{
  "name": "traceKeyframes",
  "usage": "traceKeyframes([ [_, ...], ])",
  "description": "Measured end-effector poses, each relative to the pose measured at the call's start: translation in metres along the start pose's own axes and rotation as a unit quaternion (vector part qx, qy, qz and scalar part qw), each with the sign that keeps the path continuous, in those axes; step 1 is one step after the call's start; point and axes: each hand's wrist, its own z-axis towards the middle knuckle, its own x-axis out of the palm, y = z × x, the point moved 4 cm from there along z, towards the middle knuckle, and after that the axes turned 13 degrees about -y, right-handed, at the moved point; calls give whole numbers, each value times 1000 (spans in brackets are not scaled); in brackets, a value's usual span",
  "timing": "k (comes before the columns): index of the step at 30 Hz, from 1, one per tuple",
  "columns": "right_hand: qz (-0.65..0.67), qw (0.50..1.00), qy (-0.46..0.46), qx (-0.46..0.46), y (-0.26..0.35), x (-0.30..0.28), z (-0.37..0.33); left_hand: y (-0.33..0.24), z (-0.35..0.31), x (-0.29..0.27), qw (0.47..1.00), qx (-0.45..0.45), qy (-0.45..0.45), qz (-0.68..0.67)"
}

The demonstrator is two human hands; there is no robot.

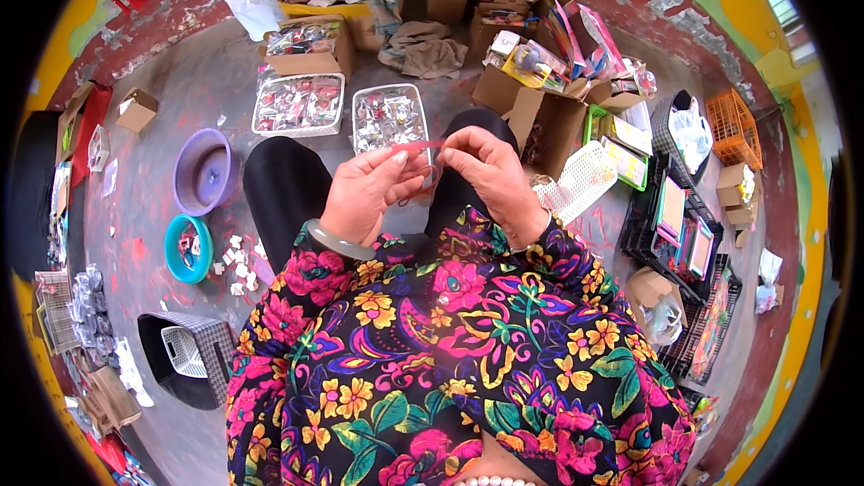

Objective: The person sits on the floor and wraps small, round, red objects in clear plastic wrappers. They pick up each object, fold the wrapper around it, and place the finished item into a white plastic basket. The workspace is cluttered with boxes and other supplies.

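My left hand (367, 193) and my right hand (490, 178) are raised close together above my lap. Between them stretches a thin red strip (429, 144), too small to name more exactly. Thumb and fingers of both hands pinch it, one at each end. A white basket (387, 87) filled with small packets stands on the floor just beyond my hands. To its left is another white basket (297, 132), also full of small packaged pieces. My fingers partly cover whatever lies beneath them, between my knees.
A purple basin (186, 173) and a turquoise tub (173, 256) sit left of my knee, beside scattered pale scraps (238, 268). Opened cardboard boxes (549, 130) and a tilted white basket (589, 177) are on the right. Black crates (655, 238) stand farther right. A cloth (423, 47) lies ahead.
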Motion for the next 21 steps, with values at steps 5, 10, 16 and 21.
traceKeyframes([
  [5, -254, 882, -84, -387, 33, 6, -12, 15, 6, -2, 996, 10, -17, 92],
  [10, -313, 844, -29, -434, 26, 16, -16, 20, 4, 14, 987, 86, 34, 133],
  [16, -335, 828, -22, -449, 17, 16, -20, 18, 6, 11, 890, 228, 46, 392],
  [21, -369, 810, -17, -455, 13, 16, -21, 17, 4, 16, 849, 263, 48, 456],
])
